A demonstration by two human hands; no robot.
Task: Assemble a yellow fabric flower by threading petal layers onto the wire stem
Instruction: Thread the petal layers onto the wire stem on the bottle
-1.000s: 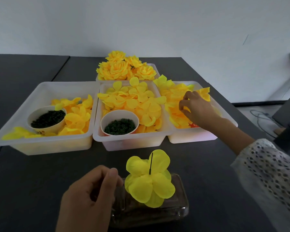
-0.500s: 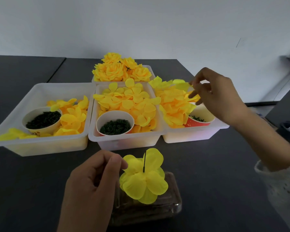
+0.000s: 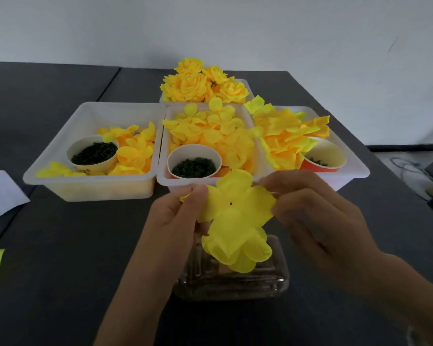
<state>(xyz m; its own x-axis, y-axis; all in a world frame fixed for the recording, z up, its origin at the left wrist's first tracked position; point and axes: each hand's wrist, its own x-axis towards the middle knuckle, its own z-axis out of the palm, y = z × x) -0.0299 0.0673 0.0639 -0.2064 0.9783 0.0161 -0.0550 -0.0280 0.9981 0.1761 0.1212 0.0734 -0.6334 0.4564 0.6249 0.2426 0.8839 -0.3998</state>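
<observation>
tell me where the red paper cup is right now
In the head view, the red paper cup sits at the near right of the right-hand white tray, beside a heap of yellow petals, beyond the right hand.

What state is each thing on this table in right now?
Petal layer: pinched flat between both hands, centre hole showing.
Left hand: pinching the layer's left edge.
Right hand: pinching its right edge.
Part-built flower: under the layer, over the clear base.
Three front trays: hold loose petals and cups.
Back tray: heaped with finished flowers.
</observation>
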